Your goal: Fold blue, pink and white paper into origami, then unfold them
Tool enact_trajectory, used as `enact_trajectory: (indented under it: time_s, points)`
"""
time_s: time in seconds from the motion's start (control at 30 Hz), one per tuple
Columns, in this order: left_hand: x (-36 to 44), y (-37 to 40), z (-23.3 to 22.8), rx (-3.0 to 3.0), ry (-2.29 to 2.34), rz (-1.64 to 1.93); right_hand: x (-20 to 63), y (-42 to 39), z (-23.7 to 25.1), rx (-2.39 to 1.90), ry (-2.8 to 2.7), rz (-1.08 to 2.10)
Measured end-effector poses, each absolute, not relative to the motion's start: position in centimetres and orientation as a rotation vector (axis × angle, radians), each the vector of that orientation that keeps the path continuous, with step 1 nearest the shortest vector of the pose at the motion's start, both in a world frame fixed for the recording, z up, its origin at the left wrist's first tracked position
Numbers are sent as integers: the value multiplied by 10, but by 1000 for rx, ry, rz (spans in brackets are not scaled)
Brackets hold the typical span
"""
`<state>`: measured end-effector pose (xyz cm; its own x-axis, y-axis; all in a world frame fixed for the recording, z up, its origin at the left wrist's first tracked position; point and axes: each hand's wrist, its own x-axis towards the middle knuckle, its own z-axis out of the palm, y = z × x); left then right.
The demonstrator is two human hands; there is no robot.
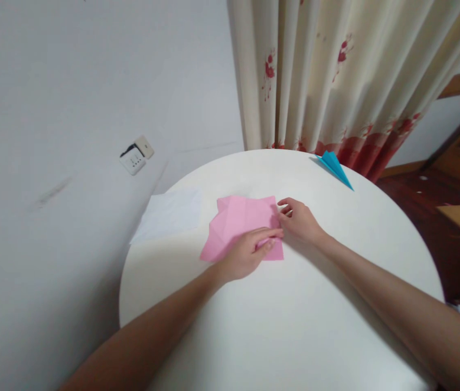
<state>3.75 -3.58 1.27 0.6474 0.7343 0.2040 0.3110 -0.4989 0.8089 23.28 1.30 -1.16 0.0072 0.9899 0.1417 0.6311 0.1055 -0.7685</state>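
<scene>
A creased sheet of pink paper lies on the white round table, its left side uneven with fold lines. My left hand rests on the sheet's lower right part, fingers stretched toward the right edge and thumb a little apart, pink showing between them. At that right edge, my right hand has its fingers curled, the tips meeting at the paper's border; the exact grip is partly hidden.
A folded blue paper plane lies near the table's far right edge. White paper lies at the left, against the wall. A wall socket is above it. Floral curtains hang behind the table.
</scene>
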Motion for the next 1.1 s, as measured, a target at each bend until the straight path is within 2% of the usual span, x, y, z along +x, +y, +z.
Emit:
enact_trajectory:
  time_s: [0.1, 0.23, 0.43, 0.7, 0.9, 1.03, 1.1]
  points:
    - [25, -21, 20, 2169, 902, 886, 233, 12, -11, -1570, -1817, 484]
    - [-9, 9, 24, 2255, 1360, 1186, 228, 4, -8, -1367, -2063, 340]
    - [-37, 31, 11, 2351, 1701, 823, 222, -7, -4, -1334, -2340, 297]
    - [-27, 19, 2, 2351, 1879, 617, 219, -23, 18, -1780, -2384, -21]
    - [-10, 10, -5, 2293, 1922, 351, 227, -14, 23, -1929, -2106, 252]
    - [-9, 12, -8, 2282, 1869, 399, 253, 8, 16, -1994, -1782, 131]
    - [-10, 14, -9, 2280, 1832, 472, 265, 18, 10, -2043, -1705, 175]
